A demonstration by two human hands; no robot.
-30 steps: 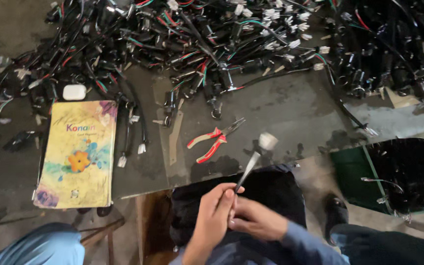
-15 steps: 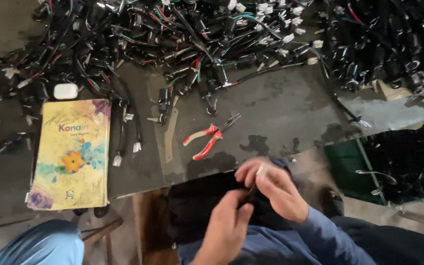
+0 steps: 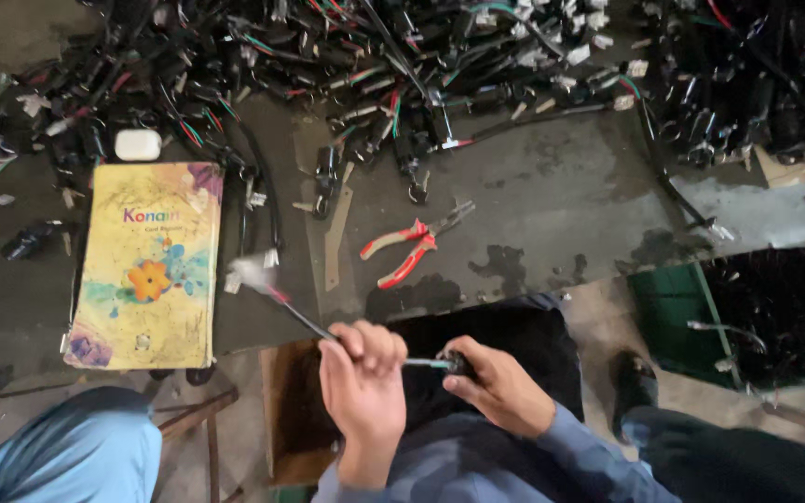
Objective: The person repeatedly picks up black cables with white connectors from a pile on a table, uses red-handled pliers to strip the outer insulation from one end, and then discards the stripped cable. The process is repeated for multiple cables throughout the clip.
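Bare strip along the worktop's near edge; far side choked with wiring.

The worktop [image 3: 552,200] lies open between the red-handled pliers [image 3: 409,250] and its right edge. A heap of black cable assemblies [image 3: 402,56] blocks the whole far edge; the yellow notebook [image 3: 146,265] fills the near-left corner, a white case [image 3: 138,144] just beyond it. The green crate [image 3: 673,303] stands off the near-right corner.

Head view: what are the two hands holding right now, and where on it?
One cable: left hand is fisted around its middle, right hand grips the dark end piece. The white-connector end sticks out free, blurred.
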